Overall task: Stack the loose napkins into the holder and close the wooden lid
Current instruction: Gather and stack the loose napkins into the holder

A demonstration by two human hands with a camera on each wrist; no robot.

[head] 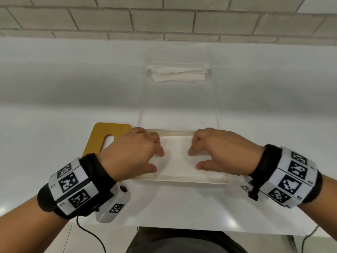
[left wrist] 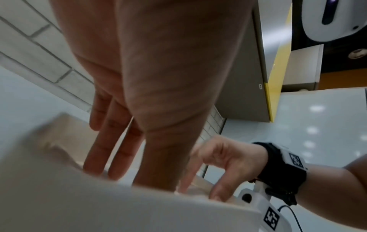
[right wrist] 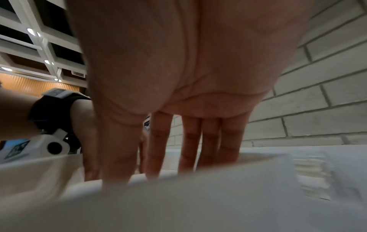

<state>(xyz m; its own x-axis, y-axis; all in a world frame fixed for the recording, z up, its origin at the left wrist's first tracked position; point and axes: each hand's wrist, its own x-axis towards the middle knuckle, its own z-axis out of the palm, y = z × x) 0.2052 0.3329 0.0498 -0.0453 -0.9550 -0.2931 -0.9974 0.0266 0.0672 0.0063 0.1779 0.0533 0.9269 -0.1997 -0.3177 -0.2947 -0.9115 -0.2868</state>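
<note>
A clear acrylic napkin holder (head: 216,106) stands on the white table, seen from above. A stack of white napkins (head: 176,161) lies in its open top. My left hand (head: 145,154) and right hand (head: 209,152) press down on the stack, one at each side, with their fingertips on the paper. In the wrist views the left fingers (left wrist: 119,149) and right fingers (right wrist: 188,149) reach straight down onto the napkins (right wrist: 218,196). The wooden lid (head: 98,136), with an oval cut-out, lies flat on the table to the holder's left, partly under my left wrist. More napkins (head: 179,74) show at the holder's base.
A grey brick wall (head: 164,21) runs along the back of the white table (head: 54,106). The table's front edge (head: 182,232) is close to my body. Cables hang from both wrist cameras.
</note>
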